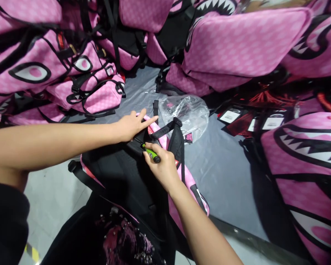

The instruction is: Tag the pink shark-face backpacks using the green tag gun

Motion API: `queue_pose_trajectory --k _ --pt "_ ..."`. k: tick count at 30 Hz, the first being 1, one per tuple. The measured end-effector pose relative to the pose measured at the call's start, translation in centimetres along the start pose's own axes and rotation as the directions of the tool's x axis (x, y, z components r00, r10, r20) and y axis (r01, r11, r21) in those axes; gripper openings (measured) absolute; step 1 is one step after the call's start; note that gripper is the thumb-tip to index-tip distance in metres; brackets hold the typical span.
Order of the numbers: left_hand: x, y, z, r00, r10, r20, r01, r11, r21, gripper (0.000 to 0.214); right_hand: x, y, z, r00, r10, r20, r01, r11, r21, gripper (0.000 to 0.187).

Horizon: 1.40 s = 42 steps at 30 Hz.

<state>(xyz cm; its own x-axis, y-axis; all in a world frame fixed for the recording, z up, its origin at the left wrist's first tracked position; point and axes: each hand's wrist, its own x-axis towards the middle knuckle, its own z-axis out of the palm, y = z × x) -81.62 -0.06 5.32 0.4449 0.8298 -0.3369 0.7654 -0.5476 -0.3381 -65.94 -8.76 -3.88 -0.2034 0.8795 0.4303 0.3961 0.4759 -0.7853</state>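
Over the bag (113, 169), our right hand (165, 165) grips a green tool (152, 154). Our left hand (131, 126) touches the bag's far end; we can't tell if it grips.

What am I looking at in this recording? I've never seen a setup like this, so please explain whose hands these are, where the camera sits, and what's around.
There is no machine here: a person works bare-handed. The single view comes from a camera on their head, looking forward and down. The left hand rests at the upper part of a pink and black backpack, while the right hand holds a green-handled tool, its tip hard to make out. On the grey surface beyond lies a clear plastic bag, with tags to its right and more pink bags around.
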Motion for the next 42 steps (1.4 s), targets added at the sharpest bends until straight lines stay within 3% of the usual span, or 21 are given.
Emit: queue_pose_trajectory --k 4,7,10,12,14,19,24,30,34,39,42 --pt "-0.6 -1.0 1.1 0.995 0.047 -0.093 -0.047 0.999 0.000 0.100 0.0 0.1 0.0 1.000 -0.003 -0.001 0.003 1.000 -0.016 0.017" --pt "-1.1 -0.9 1.0 0.994 -0.015 -0.105 0.012 1.000 -0.021 0.096 -0.3 0.0 0.0 1.000 -0.013 -0.020 0.013 1.000 0.010 0.018" --pt "-1.1 -0.7 0.0 0.989 -0.144 0.019 0.145 0.986 -0.087 0.106 -0.5 0.0 -0.1 0.999 -0.019 -0.026 0.020 0.999 0.036 0.018" --pt "-0.9 -1.0 -0.9 0.977 -0.162 0.139 0.178 0.978 -0.111 0.112 -0.6 -0.1 -0.1 1.000 -0.013 -0.028 0.015 0.999 0.038 0.019" --pt "-0.6 -1.6 -1.3 0.974 -0.123 0.189 0.149 0.981 -0.126 0.112 -0.5 0.0 -0.2 1.000 -0.006 -0.024 0.006 1.000 0.026 0.019" --pt "-0.1 -3.6 -1.0 0.985 0.044 0.167 -0.015 0.984 -0.175 0.109 -0.2 0.1 0.1 0.999 -0.031 -0.030 0.030 0.999 -0.024 0.018" --pt "1.1 -4.6 -1.0 0.969 0.117 0.216 -0.082 0.983 -0.165 0.108 0.0 -0.5 0.3 0.997 -0.060 -0.043 0.056 0.995 -0.079 0.019" --pt "2.9 -5.2 -0.6 0.956 0.182 0.229 -0.148 0.976 -0.159 0.109 0.4 -2.0 0.7 0.996 -0.058 0.066 0.064 0.992 -0.107 0.018" --pt "3.1 -5.2 -0.7 0.953 0.191 0.234 -0.142 0.967 -0.213 0.112 0.5 -2.1 0.8 0.995 -0.035 0.098 0.045 0.994 -0.104 0.014" --pt "2.6 -4.2 -1.6 0.934 0.089 0.347 -0.019 0.980 -0.200 0.113 0.5 -1.1 -0.4 0.999 -0.005 0.044 0.011 0.990 -0.138 0.022" --pt "2.6 -4.1 -1.8 0.927 0.101 0.362 -0.032 0.981 -0.192 0.113 0.8 -0.9 -0.8 0.999 0.039 0.030 -0.034 0.989 -0.145 0.021"
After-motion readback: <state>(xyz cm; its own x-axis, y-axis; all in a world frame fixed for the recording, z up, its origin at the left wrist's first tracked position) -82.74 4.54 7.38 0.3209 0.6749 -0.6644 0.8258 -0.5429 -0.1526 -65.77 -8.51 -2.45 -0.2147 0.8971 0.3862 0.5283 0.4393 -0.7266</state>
